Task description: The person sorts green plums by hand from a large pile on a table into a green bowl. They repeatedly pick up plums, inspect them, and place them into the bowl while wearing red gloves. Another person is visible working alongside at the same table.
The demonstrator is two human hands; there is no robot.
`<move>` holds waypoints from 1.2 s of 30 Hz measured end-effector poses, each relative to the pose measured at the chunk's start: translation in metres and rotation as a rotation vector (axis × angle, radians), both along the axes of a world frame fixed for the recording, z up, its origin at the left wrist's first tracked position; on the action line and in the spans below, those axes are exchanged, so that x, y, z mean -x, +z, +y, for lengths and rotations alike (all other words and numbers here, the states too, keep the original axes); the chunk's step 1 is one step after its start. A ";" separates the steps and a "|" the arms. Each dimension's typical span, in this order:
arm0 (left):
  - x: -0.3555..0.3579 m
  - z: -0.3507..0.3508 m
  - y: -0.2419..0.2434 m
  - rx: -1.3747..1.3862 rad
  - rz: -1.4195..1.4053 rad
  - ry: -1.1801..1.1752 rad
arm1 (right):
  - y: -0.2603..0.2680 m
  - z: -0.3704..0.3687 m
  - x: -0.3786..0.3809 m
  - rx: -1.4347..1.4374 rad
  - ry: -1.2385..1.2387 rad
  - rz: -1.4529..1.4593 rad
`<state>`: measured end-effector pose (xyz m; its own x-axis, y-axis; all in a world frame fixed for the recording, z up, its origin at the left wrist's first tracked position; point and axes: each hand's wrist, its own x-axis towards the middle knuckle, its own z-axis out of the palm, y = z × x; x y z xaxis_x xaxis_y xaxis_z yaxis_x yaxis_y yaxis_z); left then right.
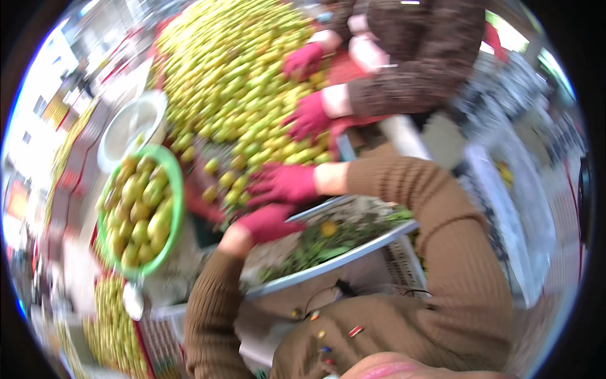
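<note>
A large heap of yellow-green fruit [236, 80] spreads before me on a red-edged surface. My right hand [282, 183], in a magenta knit glove, reaches in at the heap's near edge. Its fingers are spread beside a few loose fruits [227, 180]. Just below it is my left hand [271, 222], gloved alike, with one digit stretched out over a tray; nothing shows in its grasp. Blur and overlap hide the undersides of both hands. That pale-rimmed tray [331, 258] holds green leaves, greyish debris and one yellow fruit [328, 228].
At left stands a green-rimmed basin [179, 208] full of larger-looking fruit, beside a white basin [111, 137]. A co-worker's two magenta-gloved hands [307, 116] rest on the heap at upper right. A plastic-lined crate [516, 227] lies to the right; fruit-filled crates [113, 327] stand lower left.
</note>
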<state>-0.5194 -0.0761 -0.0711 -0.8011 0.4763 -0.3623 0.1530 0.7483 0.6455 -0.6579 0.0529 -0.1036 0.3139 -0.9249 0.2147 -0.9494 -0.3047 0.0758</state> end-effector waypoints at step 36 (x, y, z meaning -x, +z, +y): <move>0.018 0.014 -0.032 -0.036 -0.139 0.129 | -0.017 -0.184 -0.009 0.024 -0.389 -0.174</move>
